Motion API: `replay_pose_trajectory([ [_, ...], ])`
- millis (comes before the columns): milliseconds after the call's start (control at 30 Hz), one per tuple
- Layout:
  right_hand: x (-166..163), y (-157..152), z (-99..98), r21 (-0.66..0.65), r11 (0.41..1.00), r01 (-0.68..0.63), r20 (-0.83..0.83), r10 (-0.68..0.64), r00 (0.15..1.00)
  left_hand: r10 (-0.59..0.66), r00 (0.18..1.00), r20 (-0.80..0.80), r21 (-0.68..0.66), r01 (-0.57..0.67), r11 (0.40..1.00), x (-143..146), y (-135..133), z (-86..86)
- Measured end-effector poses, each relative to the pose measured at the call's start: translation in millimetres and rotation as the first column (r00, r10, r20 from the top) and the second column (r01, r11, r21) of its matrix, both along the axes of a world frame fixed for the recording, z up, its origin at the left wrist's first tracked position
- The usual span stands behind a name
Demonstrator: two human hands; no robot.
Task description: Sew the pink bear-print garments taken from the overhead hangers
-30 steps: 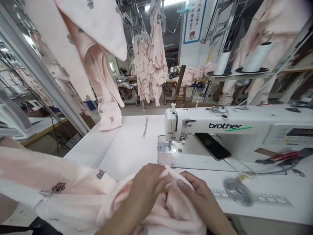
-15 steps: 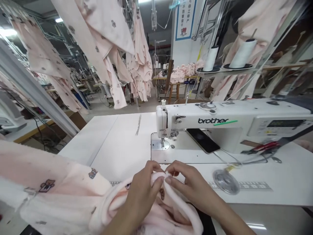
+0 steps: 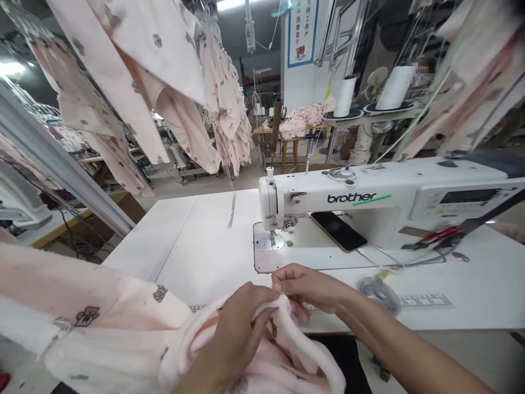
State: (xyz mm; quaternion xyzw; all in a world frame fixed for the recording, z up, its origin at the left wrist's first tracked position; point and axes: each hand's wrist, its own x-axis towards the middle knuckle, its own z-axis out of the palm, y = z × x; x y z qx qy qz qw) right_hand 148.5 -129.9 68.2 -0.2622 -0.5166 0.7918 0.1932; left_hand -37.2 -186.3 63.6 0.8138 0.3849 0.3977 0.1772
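Note:
A pale pink plush garment [image 3: 135, 309] with small bear prints lies bunched at the table's front edge and spreads to the left. My left hand [image 3: 241, 323] is closed on its thick rolled edge, thumb and fingers pinching the fabric. Just above that edge, my right hand [image 3: 307, 287] has its thumb and forefinger pressed together. Whatever is between those fingertips is too small to make out. Beyond both hands stands a white sewing machine [image 3: 314, 189], its needle and foot over the metal plate, apart from the garment.
A phone [image 3: 338, 231] with a cable rests on the machine bed. Right of my hands lie a clear round reel [image 3: 377, 293] and red-handled snips [image 3: 441, 235]. Thread cones [image 3: 344, 97] stand behind the machine. Pink garments [image 3: 164, 65] hang at upper left.
My right hand has lifted slightly off the fabric edge, its fingertips now pinched above it. My left hand keeps its hold. The view has shifted a little.

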Motion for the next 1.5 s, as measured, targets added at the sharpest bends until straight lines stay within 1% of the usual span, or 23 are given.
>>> replay_pose_trajectory([
  [67, -4, -1, -6.1, -0.064, 0.998, 0.018, -0.050, -0.022, 0.999, 0.024, 1.000, -0.020, 0.082, -0.022, 0.996, 0, 2, -3.8],
  [167, -6, -7, -10.8, -0.107, 0.994, 0.024, -0.053, -0.030, 0.998, 0.052, 0.995, -0.090, 0.159, -0.037, 0.987, -1, 3, -6.2],
  [200, -5, -10, -10.2, -0.079, 0.996, 0.051, -0.032, -0.054, 0.998, 0.051, 0.994, -0.100, 0.168, -0.034, 0.985, 0, 4, -5.4],
  [267, -2, -18, -3.8, 0.091, 0.974, 0.207, 0.010, -0.209, 0.978, 0.069, 0.995, -0.075, 0.156, -0.056, 0.986, 3, 9, -0.5],
  [300, 1, -23, 1.8, 0.222, 0.922, 0.318, 0.013, -0.329, 0.944, 0.096, 0.994, -0.043, 0.140, -0.090, 0.986, 7, 13, 3.6],
  [333, 4, -30, 8.6, 0.366, 0.832, 0.417, 0.005, -0.450, 0.893, 0.130, 0.992, -0.007, 0.125, -0.128, 0.984, 13, 18, 8.7],
  [367, 8, -36, 16.2, 0.501, 0.722, 0.478, -0.008, -0.549, 0.836, 0.153, 0.988, 0.025, 0.121, -0.155, 0.980, 21, 23, 14.5],
  [433, 15, -48, 30.7, 0.685, 0.538, 0.492, 0.009, -0.681, 0.732, 0.154, 0.986, 0.061, 0.161, -0.162, 0.974, 40, 35, 26.1],
  [500, 24, -55, 40.0, 0.781, 0.431, 0.452, 0.070, -0.780, 0.622, 0.127, 0.989, 0.075, 0.217, -0.140, 0.966, 58, 44, 34.2],
  [533, 27, -55, 41.7, 0.805, 0.404, 0.434, 0.096, -0.811, 0.577, 0.113, 0.990, 0.084, 0.219, -0.129, 0.967, 64, 46, 35.8],
  [567, 31, -54, 41.3, 0.818, 0.395, 0.417, 0.116, -0.825, 0.553, 0.104, 0.990, 0.093, 0.191, -0.120, 0.974, 68, 46, 35.6],
  [600, 33, -52, 38.9, 0.823, 0.404, 0.398, 0.131, -0.818, 0.561, 0.098, 0.990, 0.104, 0.130, -0.111, 0.985, 68, 46, 33.8],
  [667, 34, -47, 29.9, 0.811, 0.463, 0.356, 0.144, -0.749, 0.647, 0.090, 0.990, 0.105, -0.063, -0.084, 0.994, 61, 42, 26.9],
  [733, 29, -44, 18.8, 0.777, 0.520, 0.355, 0.122, -0.678, 0.725, 0.097, 0.992, 0.078, -0.244, -0.076, 0.967, 47, 38, 19.3],
  [767, 24, -42, 13.8, 0.758, 0.541, 0.365, 0.116, -0.662, 0.740, 0.109, 0.992, 0.061, -0.306, -0.085, 0.948, 40, 36, 16.5],
  [867, 10, -39, 4.6, 0.733, 0.564, 0.380, 0.147, -0.678, 0.720, 0.144, 0.989, 0.020, -0.391, -0.125, 0.912, 23, 33, 14.2],
  [933, 5, -34, 3.1, 0.731, 0.579, 0.362, 0.151, -0.654, 0.741, 0.123, 0.992, 0.004, -0.440, -0.109, 0.891, 16, 34, 16.5],
  [1033, 7, -24, 3.9, 0.726, 0.615, 0.309, 0.114, -0.550, 0.827, -0.008, 1.000, -0.012, -0.503, 0.001, 0.864, 9, 39, 21.1],
  [1133, 14, -16, 3.5, 0.734, 0.628, 0.259, 0.132, -0.505, 0.853, -0.161, 0.986, -0.041, -0.541, 0.114, 0.833, 6, 48, 22.2],
  [1200, 16, -11, 1.7, 0.744, 0.622, 0.243, 0.191, -0.547, 0.815, -0.147, 0.988, -0.041, -0.570, 0.098, 0.816, 8, 56, 20.4],
  [1333, 15, 8, -6.0, 0.768, 0.595, 0.237, 0.322, -0.679, 0.660, 0.038, 0.999, -0.001, -0.634, -0.030, 0.773, 17, 84, 10.6],
  [1433, 10, 33, -15.5, 0.799, 0.577, 0.170, 0.430, -0.745, 0.511, 0.072, 0.993, -0.098, -0.620, -0.118, 0.776, 21, 114, -3.2],
  [1500, 7, 50, -23.1, 0.799, 0.590, 0.117, 0.497, -0.757, 0.425, 0.055, 0.982, -0.181, -0.600, -0.155, 0.785, 21, 132, -14.1],
])
